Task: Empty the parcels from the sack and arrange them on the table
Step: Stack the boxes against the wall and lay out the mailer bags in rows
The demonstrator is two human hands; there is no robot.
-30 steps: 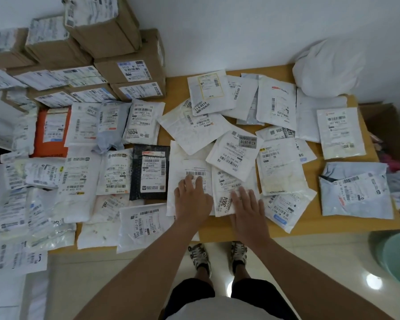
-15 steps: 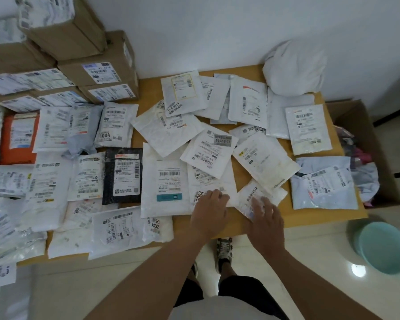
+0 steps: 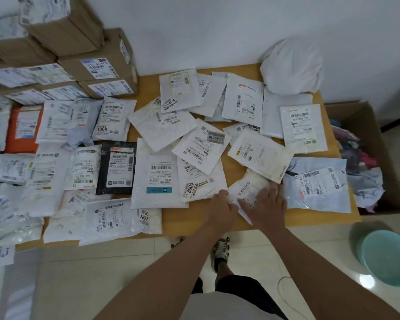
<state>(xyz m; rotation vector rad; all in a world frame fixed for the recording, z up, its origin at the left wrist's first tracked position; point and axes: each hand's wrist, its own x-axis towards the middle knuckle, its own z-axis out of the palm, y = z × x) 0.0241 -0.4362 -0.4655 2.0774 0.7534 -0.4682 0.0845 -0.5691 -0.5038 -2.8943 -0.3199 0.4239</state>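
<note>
White plastic mailer (image 3: 248,189) is looking light, floppy and slick, both hands (image 3: 221,207) (image 3: 267,204) resting on it, so pinching its edges seems best.

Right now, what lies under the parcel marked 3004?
The 3004 parcel overlaps the large white parcel with a teal strip and bare table. Another labelled parcel covers its far end. Anything else beneath is hidden. The left hand touches its near corner.
</note>
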